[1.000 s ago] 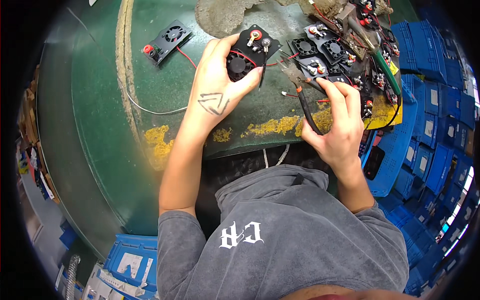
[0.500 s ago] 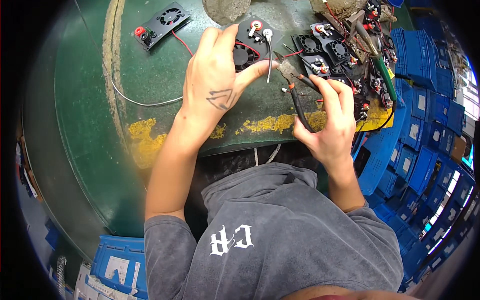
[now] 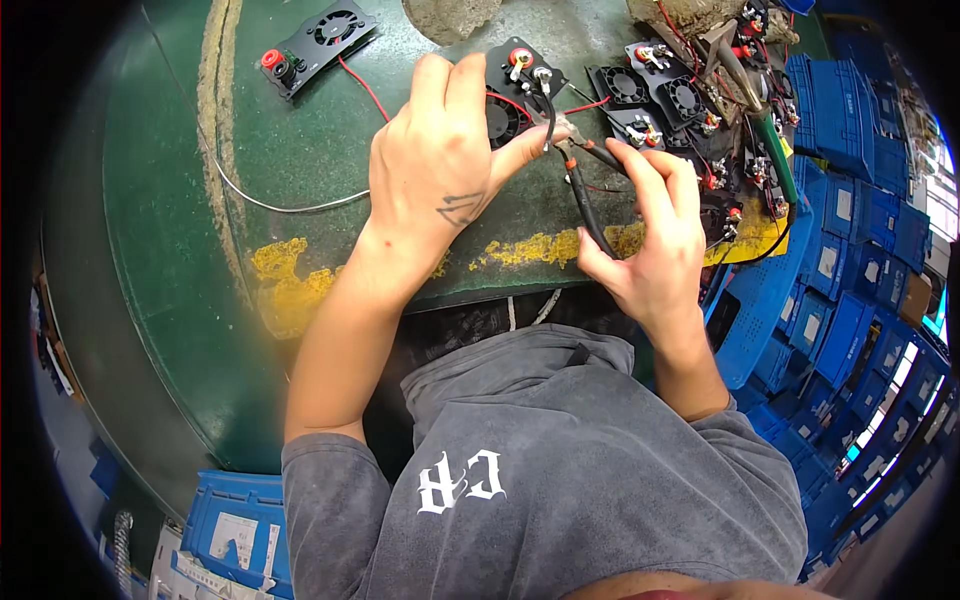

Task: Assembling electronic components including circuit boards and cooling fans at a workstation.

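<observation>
My left hand [image 3: 430,150] grips a black fan panel [image 3: 522,62] that bears a red-ringed terminal and a bare metal one. Its fingers and palm cover much of the panel and its small fan. A short black wire [image 3: 550,105] hangs from the bare terminal toward my left thumb. In my right hand [image 3: 655,245] are diagonal cutters [image 3: 590,212] with dark handles, held partly spread. The cutters' jaws are at the wire's lower end, beside my left thumb tip; whether they have closed on it I cannot tell.
At the back left lies another fan panel [image 3: 318,45] with red and black sockets. Several similar panels [image 3: 665,95] crowd the right side, near a soldering iron with a green handle [image 3: 776,155]. Silvery wire [image 3: 290,209] curves across the green table. Blue bins [image 3: 835,260] stack at right.
The cutters have shifted slightly left, bringing their jaws to the black wire's end. My left hand and the panel have moved a little to the right.
</observation>
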A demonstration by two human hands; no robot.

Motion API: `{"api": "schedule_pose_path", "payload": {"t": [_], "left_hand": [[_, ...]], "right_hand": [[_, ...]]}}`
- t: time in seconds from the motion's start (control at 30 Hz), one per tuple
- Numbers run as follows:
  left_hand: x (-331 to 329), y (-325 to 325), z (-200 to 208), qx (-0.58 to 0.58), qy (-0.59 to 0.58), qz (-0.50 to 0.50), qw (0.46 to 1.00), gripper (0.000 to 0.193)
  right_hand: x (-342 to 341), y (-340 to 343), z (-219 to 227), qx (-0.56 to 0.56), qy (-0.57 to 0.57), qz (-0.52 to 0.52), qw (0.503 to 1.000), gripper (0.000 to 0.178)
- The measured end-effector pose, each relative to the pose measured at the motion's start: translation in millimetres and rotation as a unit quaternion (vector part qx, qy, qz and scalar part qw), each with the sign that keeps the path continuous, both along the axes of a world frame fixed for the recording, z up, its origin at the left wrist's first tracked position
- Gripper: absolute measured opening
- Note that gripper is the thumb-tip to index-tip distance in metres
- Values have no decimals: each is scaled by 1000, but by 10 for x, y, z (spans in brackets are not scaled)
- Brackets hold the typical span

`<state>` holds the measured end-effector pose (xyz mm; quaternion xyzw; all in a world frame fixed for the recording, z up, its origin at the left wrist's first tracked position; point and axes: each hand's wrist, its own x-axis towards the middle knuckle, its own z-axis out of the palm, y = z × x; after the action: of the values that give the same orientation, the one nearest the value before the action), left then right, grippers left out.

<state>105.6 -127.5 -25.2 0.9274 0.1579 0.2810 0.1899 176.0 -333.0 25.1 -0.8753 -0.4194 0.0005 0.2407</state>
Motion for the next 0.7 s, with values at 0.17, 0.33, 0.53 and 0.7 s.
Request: {"api": "schedule_pose_path", "payload": {"t": [0.17, 0.33, 0.53, 0.7], "left_hand": [[0, -40, 63, -29, 30, 18, 999, 72], [9, -74, 13, -19, 17, 25, 999, 71], [12, -87, -4, 1, 25, 40, 999, 70], [16, -66, 24, 2, 27, 28, 999, 69]], "right_hand": [[-14, 18, 1, -4, 44, -18, 999, 74], [-40, 56, 10, 8, 104, -21, 994, 75], [-100, 104, 6, -1, 111, -29, 993, 75], [61, 58, -40, 4, 68, 26, 997, 75]]}}
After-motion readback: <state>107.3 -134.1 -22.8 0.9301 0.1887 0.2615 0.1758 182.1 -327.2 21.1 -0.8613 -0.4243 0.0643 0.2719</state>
